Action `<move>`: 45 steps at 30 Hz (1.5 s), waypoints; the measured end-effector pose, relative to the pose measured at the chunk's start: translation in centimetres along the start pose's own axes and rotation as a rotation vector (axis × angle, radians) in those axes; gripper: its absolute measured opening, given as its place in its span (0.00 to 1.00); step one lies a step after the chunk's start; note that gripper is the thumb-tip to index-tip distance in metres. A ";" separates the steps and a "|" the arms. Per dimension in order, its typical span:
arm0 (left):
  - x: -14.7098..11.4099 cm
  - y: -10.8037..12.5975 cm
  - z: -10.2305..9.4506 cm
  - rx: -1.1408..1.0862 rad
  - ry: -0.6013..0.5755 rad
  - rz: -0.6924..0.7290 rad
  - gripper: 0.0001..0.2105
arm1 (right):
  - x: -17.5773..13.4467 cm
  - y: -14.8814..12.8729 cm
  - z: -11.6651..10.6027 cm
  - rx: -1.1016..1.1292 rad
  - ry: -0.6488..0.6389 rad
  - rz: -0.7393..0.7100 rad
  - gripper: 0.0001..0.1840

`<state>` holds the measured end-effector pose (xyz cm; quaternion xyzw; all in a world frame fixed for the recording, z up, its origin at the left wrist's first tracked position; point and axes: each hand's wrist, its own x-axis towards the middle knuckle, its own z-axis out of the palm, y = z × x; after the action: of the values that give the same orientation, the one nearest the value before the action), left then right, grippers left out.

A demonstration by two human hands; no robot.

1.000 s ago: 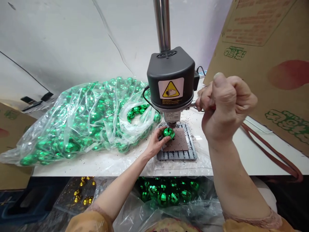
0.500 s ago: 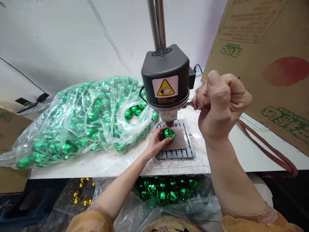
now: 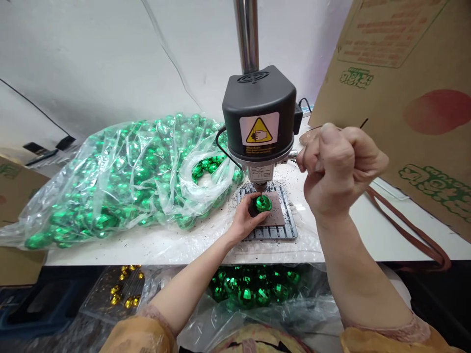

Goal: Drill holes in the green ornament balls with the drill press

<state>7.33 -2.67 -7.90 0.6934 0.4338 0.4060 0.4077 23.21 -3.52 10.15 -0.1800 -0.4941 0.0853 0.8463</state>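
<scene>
My left hand [image 3: 247,215] grips a shiny green faceted bauble [image 3: 265,205] between thumb and fingers on the brown board [image 3: 277,215] at the base of a small black drill press [image 3: 259,115]. The bauble sits right below the drill chuck [image 3: 261,187], and a thin bit reaches down to its top. My right hand [image 3: 344,166] is raised at the right of the machine, closed around the press's lever handle [image 3: 293,155]; most of the lever is hidden by the fingers.
A large clear plastic bag [image 3: 121,181] full of green baubles lies left on the white table [image 3: 128,257]. Below the front edge, more green baubles [image 3: 253,289] sit in plastic. A cardboard box [image 3: 390,113] stands right, near a brown strap [image 3: 412,230]. Dark shavings litter the base plate [image 3: 290,228].
The view has shifted slightly, moving the press rightward in the picture. The bauble looks turned, with its top now under the bit. Both hands keep their holds.
</scene>
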 end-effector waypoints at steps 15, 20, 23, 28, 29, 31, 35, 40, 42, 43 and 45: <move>-0.1 0.1 0.0 0.002 -0.003 0.024 0.26 | -2.2 0.8 -1.3 0.001 -0.004 -0.122 0.27; -0.1 0.0 0.1 0.008 0.006 0.024 0.26 | -2.9 1.0 -1.9 0.010 -0.050 -0.173 0.26; -0.1 0.1 0.0 0.010 0.009 0.022 0.26 | -3.2 1.2 -2.0 0.034 -0.056 -0.212 0.25; -0.1 0.5 -0.1 -0.005 -0.007 0.008 0.25 | -3.4 1.5 -2.0 0.040 -0.060 -0.262 0.23; -0.1 0.5 -0.1 -0.010 -0.006 0.008 0.25 | -3.4 1.5 -2.0 0.041 -0.062 -0.268 0.23; -0.1 0.5 0.0 -0.016 -0.002 0.008 0.25 | -3.4 1.5 -2.0 0.042 -0.063 -0.274 0.23; -0.1 0.6 0.1 -0.041 0.000 0.006 0.25 | -3.9 1.8 -2.5 0.030 -0.077 -0.257 0.23; -0.2 0.6 0.1 -0.043 0.012 0.009 0.25 | -4.7 2.0 -2.9 0.019 -0.078 -0.271 0.24; -0.1 0.5 0.2 -0.038 0.010 0.000 0.25 | -4.2 1.5 -2.3 0.019 -0.044 -0.248 0.24; 0.0 0.4 0.2 -0.034 0.015 -0.007 0.25 | -3.6 1.2 -1.8 0.018 -0.017 -0.214 0.24; 0.1 0.6 0.4 -0.014 0.045 -0.019 0.25 | -2.1 0.4 -0.7 -0.003 0.045 -0.070 0.23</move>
<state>7.91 -2.83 -7.47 0.6770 0.4465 0.4208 0.4065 22.82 -3.99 8.02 -0.1658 -0.4810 0.0505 0.8595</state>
